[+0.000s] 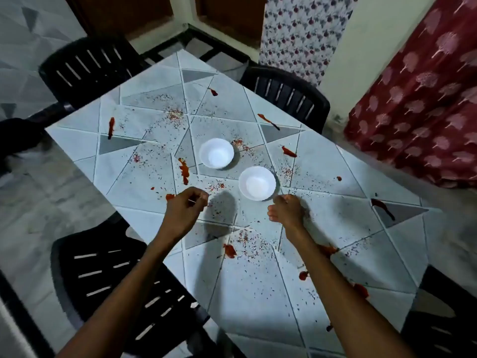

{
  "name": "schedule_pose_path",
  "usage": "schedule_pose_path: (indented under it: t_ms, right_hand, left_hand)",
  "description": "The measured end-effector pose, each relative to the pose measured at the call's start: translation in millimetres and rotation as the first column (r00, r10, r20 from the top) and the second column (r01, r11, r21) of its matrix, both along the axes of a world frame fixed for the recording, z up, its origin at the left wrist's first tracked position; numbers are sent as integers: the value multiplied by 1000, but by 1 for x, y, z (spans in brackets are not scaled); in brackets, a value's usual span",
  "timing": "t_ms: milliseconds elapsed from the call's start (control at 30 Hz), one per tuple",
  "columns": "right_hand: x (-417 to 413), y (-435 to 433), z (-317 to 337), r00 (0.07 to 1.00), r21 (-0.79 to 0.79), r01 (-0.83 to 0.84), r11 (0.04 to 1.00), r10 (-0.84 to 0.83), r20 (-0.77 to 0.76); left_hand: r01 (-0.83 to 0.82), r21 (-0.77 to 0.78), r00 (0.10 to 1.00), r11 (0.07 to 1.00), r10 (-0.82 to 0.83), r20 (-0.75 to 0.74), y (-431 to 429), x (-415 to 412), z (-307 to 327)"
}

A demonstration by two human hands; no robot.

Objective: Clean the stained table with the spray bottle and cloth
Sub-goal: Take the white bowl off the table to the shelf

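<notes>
Though limited to the single head view, enough to log status. Noted pale grey tabletop with triangle pattern (322,164) soiled all over: red sauce-like smears (184,171) towards every edge, fine dark and reddish crumbs (175,115) scattered between. Found no wiped patch, no wet sheen. Looked for spray bottle and cloth; neither in frame, whereabouts unknown. Logged two round white bowls (216,153) near the middle, nothing seen inside.

Recorded left hand (185,205) over the near stains, fingers curled in towards the thumb, perhaps pinching some thin pale sliver; too small to confirm. Recorded right hand (286,210) just beside the nearer bowl (257,183), fingers curled into a loose fist, nothing visible in it.

Noted black slatted plastic chairs (90,65) around the table.

Judged task as not started: fetching tools, clearing bowls, spraying, wiping all outstanding.
</notes>
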State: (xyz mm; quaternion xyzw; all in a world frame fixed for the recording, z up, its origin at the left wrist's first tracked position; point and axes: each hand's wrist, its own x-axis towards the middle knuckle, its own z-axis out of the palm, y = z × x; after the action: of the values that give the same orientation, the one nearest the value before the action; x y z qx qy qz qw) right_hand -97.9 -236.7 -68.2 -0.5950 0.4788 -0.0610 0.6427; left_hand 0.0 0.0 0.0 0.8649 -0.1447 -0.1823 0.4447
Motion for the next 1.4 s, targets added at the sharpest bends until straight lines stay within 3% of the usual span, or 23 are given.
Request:
schedule_pose_path:
  t_ms: [133, 300, 400, 600, 833, 1100, 1300, 1400]
  right_hand:
    - [25, 3, -15, 995, -127, -61, 990, 50, -85]
    - [41, 6, -9, 981, -324, -6, 946, -58, -186]
    - [68, 6, 7, 992, -306, 33, 951, -70, -110]
    - [150, 27, 24, 996, -245, -84, 966, 79, -30]
    - [189, 39, 5, 980, -233, -145, 962, 107, -169]
    - [192, 31, -2, 927, -380, -274, 884, 138, -347]
    - [190, 26, -4, 982, -202, -144, 969, 114, -153]
    - [183, 28, 5, 983, -213, -159, 964, 135, -123]
  left_hand:
    - [-67, 25, 991, 997, 70, -118, -13, 43, -25]
    - [-92, -41, 977, 995, 82, -198, -23, 82, -46]
    - [-100, -57, 970, 993, 85, -230, -25, 104, -53]
    - [-167, -46, 949, 985, 148, -278, -26, 143, -65]
    - [-160, -125, 960, 979, 125, -251, -33, 170, -68]
    - [-226, -213, 961, 951, 182, -208, -52, 181, -77]
    - [-266, -195, 951, 944, 223, -215, -59, 184, -80]
    - [-277, -189, 946, 942, 232, -227, -57, 177, -73]
